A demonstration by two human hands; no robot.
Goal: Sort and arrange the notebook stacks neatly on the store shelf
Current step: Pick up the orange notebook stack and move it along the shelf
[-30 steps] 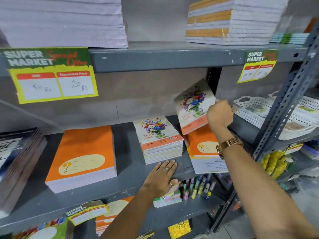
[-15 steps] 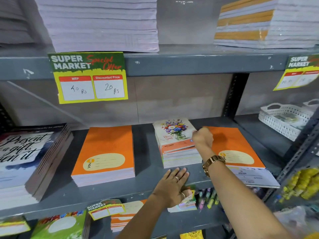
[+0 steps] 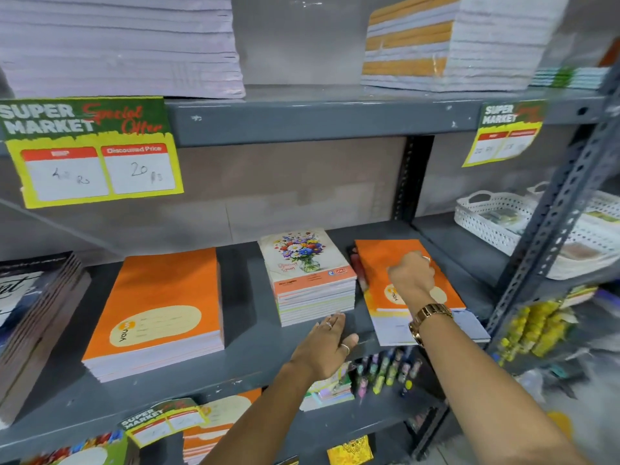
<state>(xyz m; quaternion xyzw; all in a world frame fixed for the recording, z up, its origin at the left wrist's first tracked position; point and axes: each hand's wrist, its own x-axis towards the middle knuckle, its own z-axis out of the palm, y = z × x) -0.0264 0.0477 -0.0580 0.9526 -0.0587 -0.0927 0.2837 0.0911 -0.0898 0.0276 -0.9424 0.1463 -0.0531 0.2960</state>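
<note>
On the grey middle shelf [image 3: 255, 357] a stack of floral-cover notebooks [image 3: 308, 263] stands in the centre. A thicker stack of orange notebooks [image 3: 161, 297] lies to its left. To its right a single orange notebook [image 3: 379, 260] lies askew on a pale notebook [image 3: 392, 327] that juts over the shelf's front edge. My right hand [image 3: 411, 275], fingers curled, rests on that orange cover; no grip on it shows. My left hand [image 3: 323, 347] lies flat and open on the shelf, fingertips at the base of the floral stack.
A dark-covered stack [image 3: 37, 297] sits at the far left. White baskets [image 3: 486, 216] stand behind a perforated upright [image 3: 550, 229] on the right. Tall paper stacks [image 3: 117, 45] fill the top shelf above a price tag [image 3: 90, 152]. Pens [image 3: 385, 374] and small pads lie on the lower shelf.
My right hand carried a floral notebook from the right pile, set it on the floral stack, then moved right onto the orange notebook. My left hand stayed flat on the shelf.
</note>
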